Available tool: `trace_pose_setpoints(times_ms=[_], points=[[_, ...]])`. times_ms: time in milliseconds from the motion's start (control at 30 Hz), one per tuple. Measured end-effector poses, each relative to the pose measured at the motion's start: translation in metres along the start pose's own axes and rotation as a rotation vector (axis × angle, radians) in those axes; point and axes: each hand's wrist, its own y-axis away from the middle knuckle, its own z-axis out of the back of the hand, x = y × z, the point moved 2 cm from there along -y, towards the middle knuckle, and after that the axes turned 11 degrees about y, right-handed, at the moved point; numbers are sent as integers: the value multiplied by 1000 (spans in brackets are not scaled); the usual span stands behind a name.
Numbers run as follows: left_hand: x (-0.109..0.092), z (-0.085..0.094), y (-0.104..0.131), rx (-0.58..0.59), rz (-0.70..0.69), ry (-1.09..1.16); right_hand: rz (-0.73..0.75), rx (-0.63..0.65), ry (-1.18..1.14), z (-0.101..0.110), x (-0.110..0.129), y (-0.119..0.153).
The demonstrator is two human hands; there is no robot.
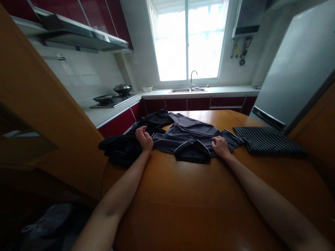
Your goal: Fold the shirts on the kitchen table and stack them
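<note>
Dark grey fabric is spreading across a brown wooden bench [183,195]: a short-sleeved shirt [188,130] is lying between and just beyond a person's two bare hands, with its collar [193,151] pointing toward the wearer of the camera. Pale piping is edging the collar, which is sitting between the two sets of fingers and nearer to the right ones.

The right hand [221,145] is resting on the shirt beside the collar, thumb and fingers bent over the cloth; whether they are pinching it or only pressing, the view is not telling. The left hand [145,140] is hanging loosely bent at the opposite sleeve, its fingers seemingly holding nothing; contact with the cloth is hard to make out.

Judging by how things are lying, the spreading of the shirt is looking well along: the collar is facing one way, the body is reaching out beyond the fingers, and one trimmed sleeve [232,137] is extending right of the right fingers. Some evening-out is seemingly remaining, since creases are running through the body and the far part is lying slantwise.

Farther right of the right fingers, a striped cloth [269,141] is lying flat and compact, apparently already in order. Left of and behind the left fingers, dark garments [125,150] are lying in a rumpled heap, looking unarranged. Well beyond both hands, a sink [180,90] is standing below a bright window [171,45].
</note>
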Motion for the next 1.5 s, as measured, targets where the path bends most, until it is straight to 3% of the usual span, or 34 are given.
trace_pose_setpoints(times_ms=[67,167,233,300,367,533,733,867,1033,1133,1233,1333,1400,1500], points=[[-11,-7,6,244,-57,74,31,-79,-40,4,1,-1],[-43,-24,29,789,-163,211,139,-186,-112,12,5,-1],[-65,-33,48,1064,-230,254,213,-197,-163,15,9,1],[-82,-40,63,1221,-263,270,261,-168,-207,15,14,5],[-92,-43,71,1303,-273,271,288,-115,-215,14,20,10],[-92,-39,75,1338,-266,268,322,-3,-63,16,33,20],[-92,-17,82,1369,-191,304,376,84,-67,38,35,42],[-109,7,92,1389,-149,318,438,117,-130,54,33,73],[-146,47,104,1448,-98,297,494,151,-161,81,33,121],[-174,77,110,1533,-16,288,524,241,-146,103,36,152],[-201,102,110,1710,75,318,583,433,-184,125,41,177],[-208,106,98,1905,133,389,633,542,-226,140,49,180],[-193,95,83,1795,123,350,615,486,-216,142,54,166],[-147,75,60,1355,99,83,547,312,-165,131,62,126]])
